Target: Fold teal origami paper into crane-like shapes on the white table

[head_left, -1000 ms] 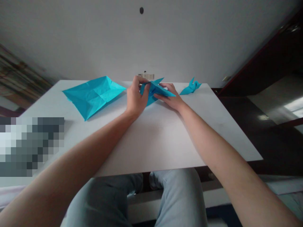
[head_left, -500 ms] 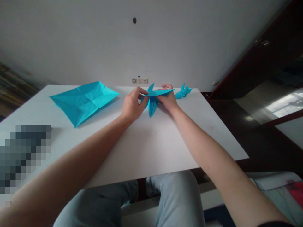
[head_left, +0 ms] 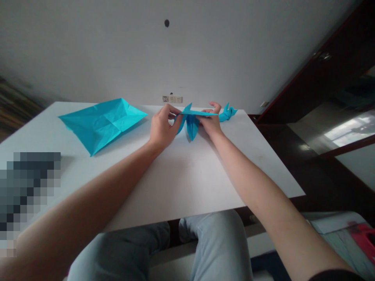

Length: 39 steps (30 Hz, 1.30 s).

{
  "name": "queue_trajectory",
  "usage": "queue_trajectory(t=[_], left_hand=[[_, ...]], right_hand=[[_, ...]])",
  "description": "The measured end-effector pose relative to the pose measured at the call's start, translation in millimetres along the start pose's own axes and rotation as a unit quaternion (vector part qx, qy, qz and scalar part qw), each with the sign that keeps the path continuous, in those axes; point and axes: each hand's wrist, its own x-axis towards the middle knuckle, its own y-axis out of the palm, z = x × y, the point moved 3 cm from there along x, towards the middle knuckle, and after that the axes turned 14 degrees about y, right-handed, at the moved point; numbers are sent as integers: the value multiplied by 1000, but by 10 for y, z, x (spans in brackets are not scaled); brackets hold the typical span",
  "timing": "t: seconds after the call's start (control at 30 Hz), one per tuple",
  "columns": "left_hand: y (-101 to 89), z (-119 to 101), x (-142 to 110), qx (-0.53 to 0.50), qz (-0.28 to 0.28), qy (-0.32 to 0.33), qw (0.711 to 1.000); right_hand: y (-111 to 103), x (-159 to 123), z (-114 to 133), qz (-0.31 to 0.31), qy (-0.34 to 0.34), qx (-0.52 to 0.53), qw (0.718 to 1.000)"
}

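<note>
Behind right hand [head_left: 212,124], folded blue bird [head_left: 227,114] partly hidden

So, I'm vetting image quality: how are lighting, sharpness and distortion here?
All head view: dim light; glare on the bright patch at right; soft shadow beside the creased blue sheet; held folded blue paper slightly soft; left forearm seemingly stretched by the lens; mosaic at left.

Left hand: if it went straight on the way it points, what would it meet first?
The left hand would first meet the folded blue paper at its fingertips. Past that, the right hand seems next, though depth is unclear from this single view.
</note>
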Motion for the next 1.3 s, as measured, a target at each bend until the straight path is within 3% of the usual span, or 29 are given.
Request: queue_trajectory(t=[0.07, 0.13, 0.3, 0.47, 0.67, 0.87, 1.07, 1.17, 1.3], left_hand=[[7, -4, -1, 0, 7, 12, 1000], [18, -3, -3, 1, 6, 38, 999], [39, 12, -19, 7, -5, 96, 995], [38, -24, -36, 2, 5, 103, 995], [31, -6, -4, -10, -13, 67, 998], [15, 117, 35, -41, -62, -27, 997], [10, 277, 66, -67, -136, -98, 984], [29, 323, 78, -81, -160, -109, 978], [38, 360, 95, -90, -166, -112, 975]], right_hand=[[4, -18, 16, -48, 16, 29, 998], [34, -47, 52, -56, 22, 42, 997], [163, -170, 127, -8, 20, 59, 998], [261, -302, 162, 43, 3, 77, 996], [121, -174, 139, -36, -33, 25, 998], [60, -61, 156, -84, -46, -58, 994], [82, -180, 284, -45, -49, -104, 992], [76, -224, 300, -42, -46, -76, 995], [37, -278, 365, -57, -80, -137, 986]])
